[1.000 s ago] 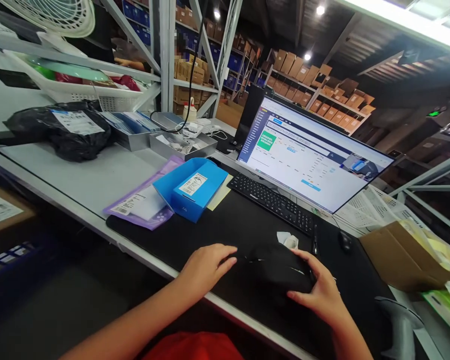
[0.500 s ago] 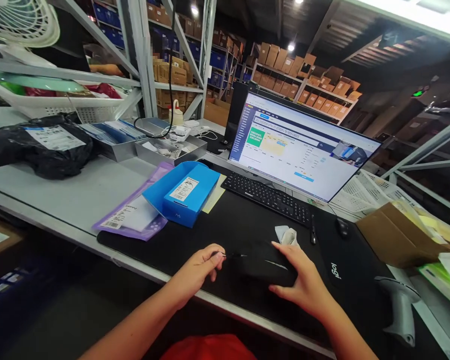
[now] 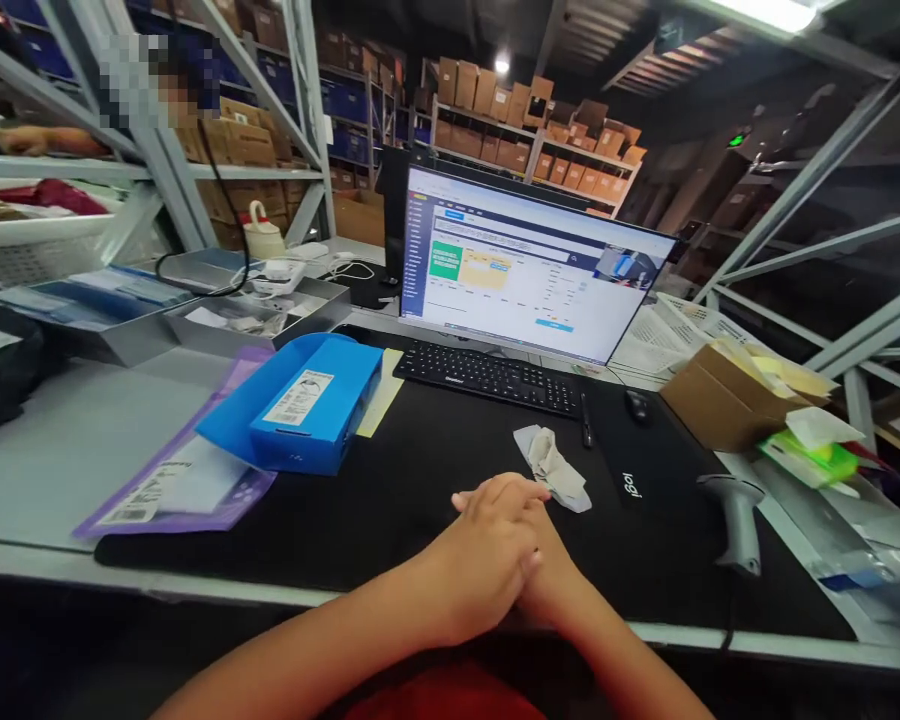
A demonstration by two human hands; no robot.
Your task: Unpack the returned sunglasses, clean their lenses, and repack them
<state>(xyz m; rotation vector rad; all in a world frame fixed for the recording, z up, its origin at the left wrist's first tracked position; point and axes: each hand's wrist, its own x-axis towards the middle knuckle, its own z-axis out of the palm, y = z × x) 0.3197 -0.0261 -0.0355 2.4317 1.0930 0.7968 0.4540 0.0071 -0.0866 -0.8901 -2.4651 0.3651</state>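
Over the front part of the black desk mat [image 3: 420, 480], my left hand [image 3: 484, 560] is clasped over my right hand [image 3: 547, 575], fingers folded together. Both are closed, and no object shows between them, though the palms are hidden. Just beyond the fingers lies a crumpled white tissue [image 3: 553, 465]. To the left, an open blue box [image 3: 319, 405] with a white label rests partly on a purple plastic bag [image 3: 195, 495].
A monitor [image 3: 517, 290] stands behind a black keyboard [image 3: 487, 378]; a pen [image 3: 586, 420] and mouse [image 3: 636, 405] lie right of it. Farther right are a barcode scanner [image 3: 739, 525], a cardboard box [image 3: 720, 405] and a tissue pack [image 3: 810, 455]. Metal trays [image 3: 262, 320] stand back left.
My hands were apart, the right on a black pouch and the left pinching at its end. Now they are clasped together and the pouch no longer shows. The view has shifted right.
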